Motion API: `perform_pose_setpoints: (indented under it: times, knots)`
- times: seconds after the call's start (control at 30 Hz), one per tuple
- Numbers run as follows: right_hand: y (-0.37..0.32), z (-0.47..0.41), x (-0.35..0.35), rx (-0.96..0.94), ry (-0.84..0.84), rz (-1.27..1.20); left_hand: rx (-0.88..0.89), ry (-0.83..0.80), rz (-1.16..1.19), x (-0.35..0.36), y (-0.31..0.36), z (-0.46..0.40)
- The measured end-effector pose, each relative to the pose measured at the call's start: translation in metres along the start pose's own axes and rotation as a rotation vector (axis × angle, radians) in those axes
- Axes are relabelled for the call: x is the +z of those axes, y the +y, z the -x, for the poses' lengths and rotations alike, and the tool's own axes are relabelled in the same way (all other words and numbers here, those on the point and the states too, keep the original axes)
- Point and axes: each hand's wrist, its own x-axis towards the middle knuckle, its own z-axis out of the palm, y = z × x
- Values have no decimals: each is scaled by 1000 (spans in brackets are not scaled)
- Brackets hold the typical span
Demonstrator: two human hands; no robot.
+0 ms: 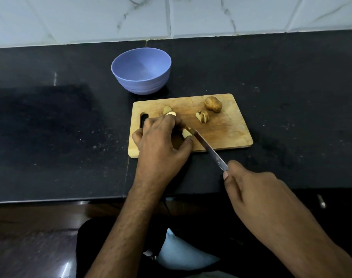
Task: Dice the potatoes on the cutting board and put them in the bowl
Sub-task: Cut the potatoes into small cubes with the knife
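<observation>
The potatoes lie on a rectangular wooden cutting board (227, 133) with rounded corners and a slot handle at its left end. One whole potato (213, 104), oval with brown matte skin, sits near the far right part of the board. Beside it, toward the middle, stands a small group of cut slices (202, 116) leaning on each other, pale inside with a thin brown edge. At the far left part lies another cut piece (167, 110), just beyond the fingertips. The left hand (161, 141) is arched over the left half of the board, and its curled fingers (188, 140) grip a pale potato piece (186, 133) and press it down on the wood. The right hand (257, 189) is clenched around the handle of a knife (209, 148), which is hidden inside the grip. The narrow, shiny metal blade goes diagonally over the near edge of the board, and its tip touches the held piece. Behind the board, near its far left corner but apart from it, stands a round bowl (141, 85) of smooth lavender-blue plastic; no potato is visible inside. Everything rests on a black, speckled stone surface (50, 127), and white marble-pattern tiles (231, 15) make the wall behind.
</observation>
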Motion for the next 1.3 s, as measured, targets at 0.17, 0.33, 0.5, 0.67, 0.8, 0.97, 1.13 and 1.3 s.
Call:
perform_pose_setpoints:
  times: [0.17,0.33,0.5,0.67,0.8,0.97,1.13,1.3]
  knots:
    - [-11,-5,6,-64,64,-27,-22,-4,31,-5,-3,4]
    - [-16,-10,11,-40,53,3,-32,-2,54,-6,-4,3]
    - [-20,-12,11,-18,22,51,-18,6,56,-5,-5,2]
    - [-23,-13,9,-9,-4,77,-35,20,67,-4,-5,1]
    - [-27,-27,8,-8,-49,114,-44,45,93,-5,-4,1]
    - [-23,-33,3,-26,-90,124,-73,71,94,-3,-2,1]
    - [-16,-4,2,20,-87,106,-93,79,98,-2,-5,0]
    - [-13,5,2,44,-60,72,-79,49,53,-2,-4,1]
